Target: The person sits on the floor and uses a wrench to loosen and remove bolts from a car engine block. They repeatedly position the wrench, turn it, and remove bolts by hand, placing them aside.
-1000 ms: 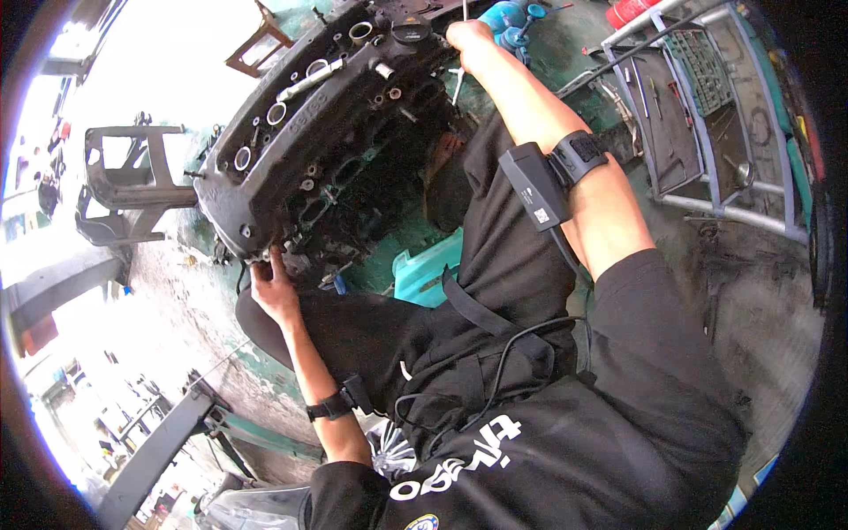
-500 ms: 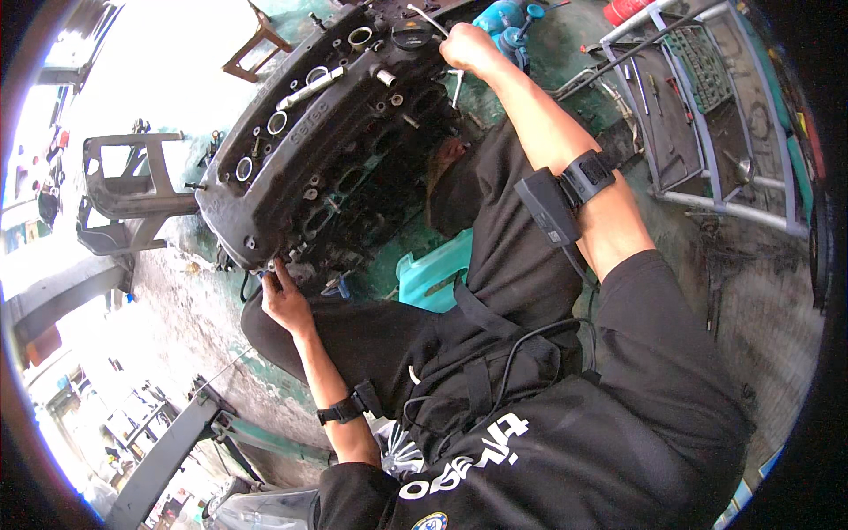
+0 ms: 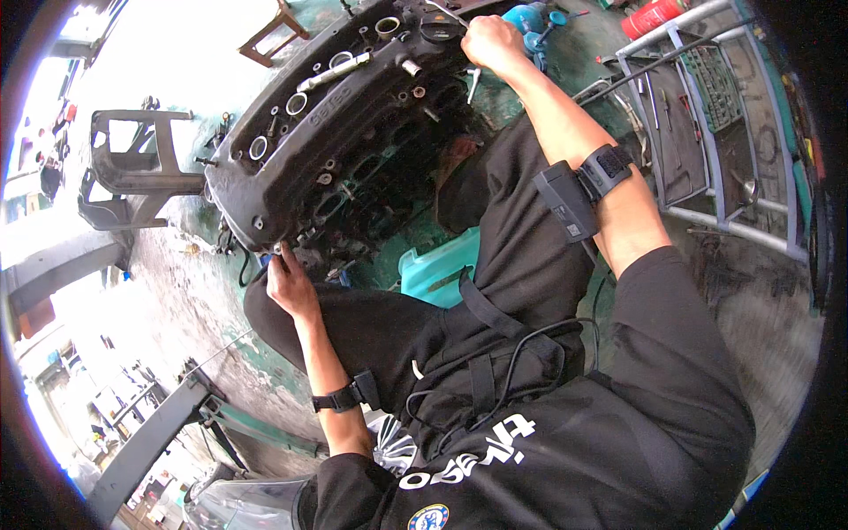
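A black engine [image 3: 329,113] with its valve cover facing up lies in front of me. At its far right end, beside the round black oil cap [image 3: 441,29], my right hand [image 3: 493,46] is closed in a fist around a slim silver wrench [image 3: 448,11], whose shaft sticks out to the left. My left hand [image 3: 290,281] is at the engine's near left corner, its fingers pinched together against the edge. What they grip there is too small to make out. A silver tube-shaped part [image 3: 334,72] rests on top of the cover.
Beneath me is a turquoise plastic stool [image 3: 439,265]. To the right stands a grey metal rack [image 3: 676,208] with tools and a socket tray. Blue bottles [image 3: 533,31] and a red canister [image 3: 654,16] lie beyond my right hand. A black bracket frame [image 3: 146,184] is left of the engine.
The whole scene has shifted slightly right and up in the picture. Both hands keep about the same places on the engine, and the wrench stays in my right fist.
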`<move>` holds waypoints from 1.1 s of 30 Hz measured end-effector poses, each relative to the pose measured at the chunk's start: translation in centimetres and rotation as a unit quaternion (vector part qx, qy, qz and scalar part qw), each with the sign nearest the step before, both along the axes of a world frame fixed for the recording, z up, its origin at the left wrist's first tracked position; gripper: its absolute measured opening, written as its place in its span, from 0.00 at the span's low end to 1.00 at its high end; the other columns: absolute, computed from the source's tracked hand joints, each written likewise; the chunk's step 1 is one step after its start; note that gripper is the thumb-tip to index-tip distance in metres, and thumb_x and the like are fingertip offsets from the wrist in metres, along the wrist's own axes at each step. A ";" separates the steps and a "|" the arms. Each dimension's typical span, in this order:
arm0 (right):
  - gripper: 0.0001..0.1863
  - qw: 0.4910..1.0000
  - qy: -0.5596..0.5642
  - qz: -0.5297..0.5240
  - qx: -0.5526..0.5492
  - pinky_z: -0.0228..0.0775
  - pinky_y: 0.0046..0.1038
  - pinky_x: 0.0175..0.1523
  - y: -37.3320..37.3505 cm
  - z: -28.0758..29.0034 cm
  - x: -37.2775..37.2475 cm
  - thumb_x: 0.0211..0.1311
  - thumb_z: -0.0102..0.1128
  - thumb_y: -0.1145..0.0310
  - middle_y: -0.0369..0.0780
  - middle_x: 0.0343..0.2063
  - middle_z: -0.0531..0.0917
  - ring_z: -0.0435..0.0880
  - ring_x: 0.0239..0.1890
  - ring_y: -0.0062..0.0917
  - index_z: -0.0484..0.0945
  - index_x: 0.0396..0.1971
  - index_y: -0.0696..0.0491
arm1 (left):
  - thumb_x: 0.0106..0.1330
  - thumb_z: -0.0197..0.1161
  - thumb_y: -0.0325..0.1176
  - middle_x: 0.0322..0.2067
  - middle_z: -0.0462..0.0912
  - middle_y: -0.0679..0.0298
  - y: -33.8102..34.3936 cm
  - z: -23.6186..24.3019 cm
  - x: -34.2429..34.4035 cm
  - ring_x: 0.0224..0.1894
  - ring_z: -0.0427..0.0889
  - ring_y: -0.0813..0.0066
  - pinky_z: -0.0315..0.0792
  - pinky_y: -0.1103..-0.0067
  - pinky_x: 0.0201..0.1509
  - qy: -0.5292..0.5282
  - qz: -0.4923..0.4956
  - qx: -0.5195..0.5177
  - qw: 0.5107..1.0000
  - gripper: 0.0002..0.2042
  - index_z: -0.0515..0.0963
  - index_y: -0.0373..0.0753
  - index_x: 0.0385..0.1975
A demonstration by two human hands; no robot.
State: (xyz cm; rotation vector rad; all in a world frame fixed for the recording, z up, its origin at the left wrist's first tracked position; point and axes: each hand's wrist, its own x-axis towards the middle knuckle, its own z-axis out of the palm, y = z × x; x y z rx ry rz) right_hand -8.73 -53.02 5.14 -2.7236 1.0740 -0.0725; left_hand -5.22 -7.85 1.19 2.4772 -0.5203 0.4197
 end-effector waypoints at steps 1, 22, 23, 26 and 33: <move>0.12 1.000 0.001 -0.002 0.006 0.74 0.37 0.39 0.0 0.0 0.1 0.45 0.54 0.66 0.47 0.31 0.81 0.82 0.35 0.40 0.81 0.27 0.56 | 0.61 0.58 0.32 0.14 0.67 0.50 0.0 0.1 0.0 0.15 0.66 0.52 0.61 0.67 0.19 -0.008 0.005 0.018 1.000 0.13 0.68 0.32 0.17; 0.12 0.999 0.022 -0.027 -0.009 0.74 0.36 0.38 0.4 0.1 0.6 0.45 0.54 0.65 0.49 0.29 0.81 0.81 0.35 0.40 0.81 0.25 0.56 | 0.56 0.65 0.29 0.13 0.70 0.70 -1.0 1.3 -0.1 0.14 0.63 0.88 0.55 0.88 0.17 0.247 0.124 -0.305 0.911 0.10 0.71 0.33 0.19; 0.13 0.998 0.049 -0.020 0.017 0.73 0.35 0.39 0.2 0.1 0.6 0.46 0.52 0.64 0.48 0.30 0.81 0.81 0.36 0.39 0.81 0.27 0.55 | 0.55 0.66 0.29 0.14 0.71 0.71 -0.7 1.3 -0.2 0.16 0.62 0.89 0.55 0.89 0.19 0.232 0.104 -0.291 0.922 0.11 0.71 0.33 0.19; 0.13 0.998 0.056 -0.026 -0.003 0.73 0.35 0.41 -0.1 -0.7 1.0 0.44 0.52 0.65 0.48 0.32 0.81 0.81 0.38 0.40 0.81 0.28 0.56 | 0.54 0.66 0.29 0.14 0.71 0.70 -0.9 1.1 -0.1 0.15 0.63 0.89 0.56 0.89 0.18 0.250 0.139 -0.312 0.906 0.11 0.71 0.33 0.19; 0.16 0.994 -0.068 -0.068 0.056 0.70 0.36 0.46 -0.6 -1.6 1.3 0.44 0.47 0.63 0.53 0.32 0.79 0.78 0.39 0.45 0.80 0.27 0.57 | 0.55 0.66 0.29 0.10 0.68 0.71 -1.5 1.9 -0.4 0.11 0.62 0.88 0.53 0.87 0.13 0.212 0.110 -0.322 0.916 0.11 0.70 0.34 0.18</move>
